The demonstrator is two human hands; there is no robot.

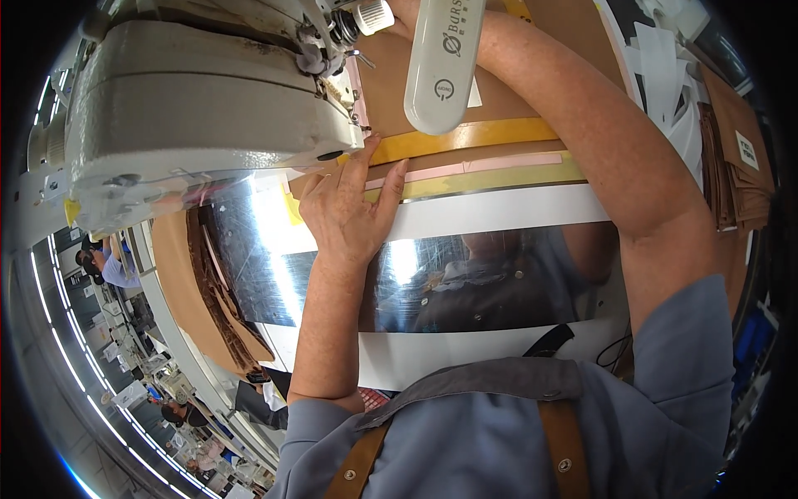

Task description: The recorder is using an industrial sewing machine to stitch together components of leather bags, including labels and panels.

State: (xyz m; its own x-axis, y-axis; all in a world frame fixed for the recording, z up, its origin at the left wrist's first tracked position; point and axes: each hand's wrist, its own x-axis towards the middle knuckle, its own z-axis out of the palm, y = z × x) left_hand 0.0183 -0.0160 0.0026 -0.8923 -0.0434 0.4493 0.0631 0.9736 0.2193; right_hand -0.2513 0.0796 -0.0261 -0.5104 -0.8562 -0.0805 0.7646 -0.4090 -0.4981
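Observation:
My left hand (349, 204) lies on a flat brown panel (507, 93), with the index finger stretched out close to the sewing machine's (220, 100) needle area and the thumb held apart. Beside its fingers, a yellow strip (474, 133) runs along the panel. A narrow pink strip (499, 164) lies nearer to me on a pale yellow band (524, 173). My right arm reaches over the panel to its far side, where my right hand (402, 17) is mostly hidden behind a white lamp-like device (445, 71) and the machine's ribbed knob (373, 16). Its fingers do not show.
A shiny metal plate (490, 287) covers the table before me. Stacked brown pieces (191, 291) lie at its left. More brown pieces (736, 154) and white sheets (661, 75) are at the right. Other people (116, 262) sit far off at the left.

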